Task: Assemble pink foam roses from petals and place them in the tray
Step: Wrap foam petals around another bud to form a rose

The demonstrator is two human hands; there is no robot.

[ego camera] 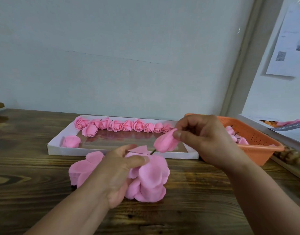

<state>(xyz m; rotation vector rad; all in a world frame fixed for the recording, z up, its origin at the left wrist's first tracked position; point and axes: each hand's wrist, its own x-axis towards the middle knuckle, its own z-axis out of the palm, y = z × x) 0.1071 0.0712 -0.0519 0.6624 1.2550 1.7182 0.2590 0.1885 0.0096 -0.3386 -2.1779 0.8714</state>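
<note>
My right hand [201, 138] pinches a pink foam rosebud [166, 141] by its tip, its thin green stem pointing down-left. My left hand [118, 170] grips a bunch of pink foam petals [151, 177] just below the bud, above the wooden table. A stack of flat petal sheets [81, 170] lies to the left, partly behind my left hand. The white tray [54, 145] sits behind, with several finished pink roses [115, 125] in a row along its far edge and one more rose [71, 141] at its near left.
An orange perforated plastic basket [257, 138] with more pink buds stands at the right, behind my right hand. A pale wall rises behind the table. Papers hang on a window frame at the far right.
</note>
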